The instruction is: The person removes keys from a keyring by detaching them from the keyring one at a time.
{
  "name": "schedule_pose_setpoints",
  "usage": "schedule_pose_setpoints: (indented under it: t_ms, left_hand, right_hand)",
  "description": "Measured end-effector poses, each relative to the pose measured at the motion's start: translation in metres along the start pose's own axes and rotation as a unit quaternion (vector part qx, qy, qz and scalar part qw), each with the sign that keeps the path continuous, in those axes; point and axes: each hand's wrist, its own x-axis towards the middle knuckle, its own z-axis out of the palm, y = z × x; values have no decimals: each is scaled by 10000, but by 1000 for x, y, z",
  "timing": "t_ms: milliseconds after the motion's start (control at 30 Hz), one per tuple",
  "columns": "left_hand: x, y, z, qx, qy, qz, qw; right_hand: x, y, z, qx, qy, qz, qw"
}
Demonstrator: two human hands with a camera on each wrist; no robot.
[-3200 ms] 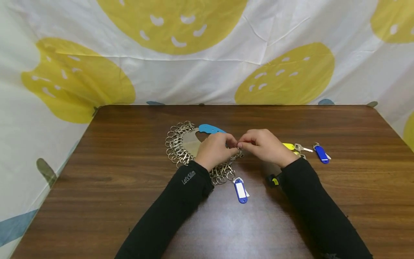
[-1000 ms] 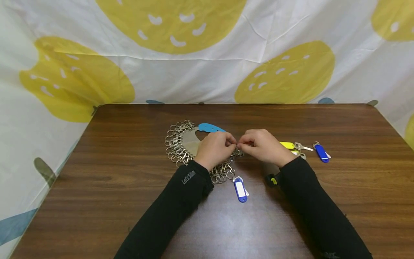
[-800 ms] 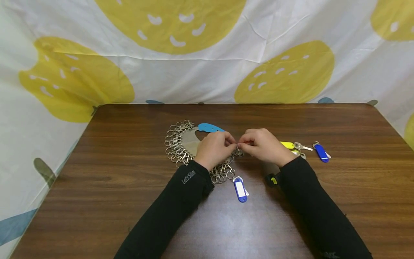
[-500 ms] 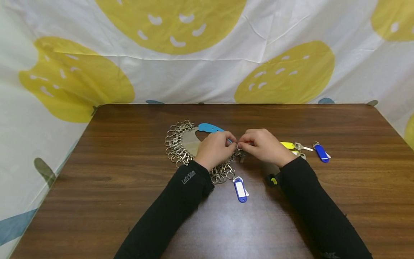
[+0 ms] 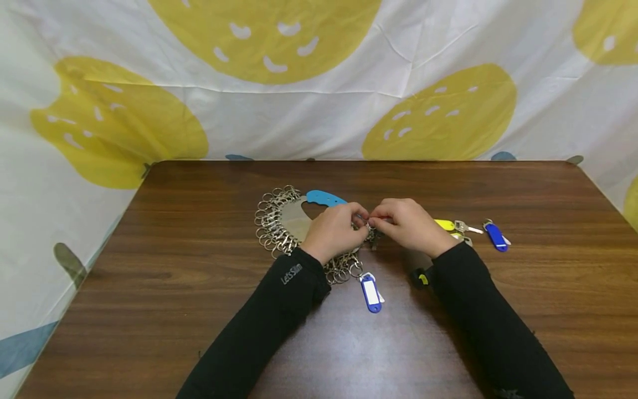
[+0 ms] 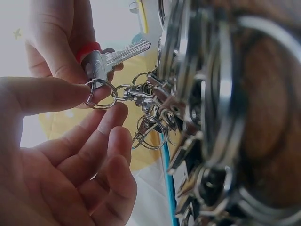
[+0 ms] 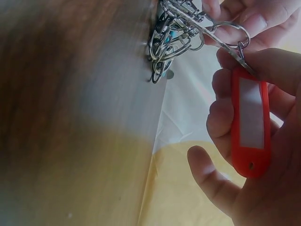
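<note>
A steel plate (image 5: 294, 218) with a blue handle (image 5: 324, 198) lies mid-table, its curved edge lined with clips and split rings (image 5: 264, 224). Over its right end my left hand (image 5: 335, 230) pinches one split ring (image 6: 100, 108) between thumb and a fingertip. That ring hangs from a clip (image 6: 134, 92) of the plate. Close beside it, my right hand (image 5: 408, 226) holds a red key tag (image 7: 251, 162) along its fingers under the thumb. The tag's key (image 6: 98, 66) overlaps the split ring in the left wrist view.
A blue key tag (image 5: 371, 292) with a white label lies at the plate's near rings. Right of my right hand are yellow key tags (image 5: 444, 224) with a key (image 5: 468, 228), then another blue key tag (image 5: 496, 237). A patterned cloth (image 5: 319, 122) hangs behind the table.
My left fingers have shifted slightly right and spread a little from the thumb. A metal piece now shows hanging below the fingertips. The plate and the tags on the table stay put.
</note>
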Motion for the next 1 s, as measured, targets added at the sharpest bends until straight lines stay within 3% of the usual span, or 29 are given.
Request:
schedule_pose_setpoints:
  t_ms: [300,500,1000]
  left_hand:
    - [-2,-1,0,72,192,-289,9994]
    - [-3,-1,-1,48,129,-186,9997]
    - [-1,-1,-1,286,62,-468,9985]
  right_hand:
    - [-1,1,0,16,83,-59,9999]
    - [0,1,0,114,84,-71,9999]
    - [0,-2,-1,270,77,-47,9996]
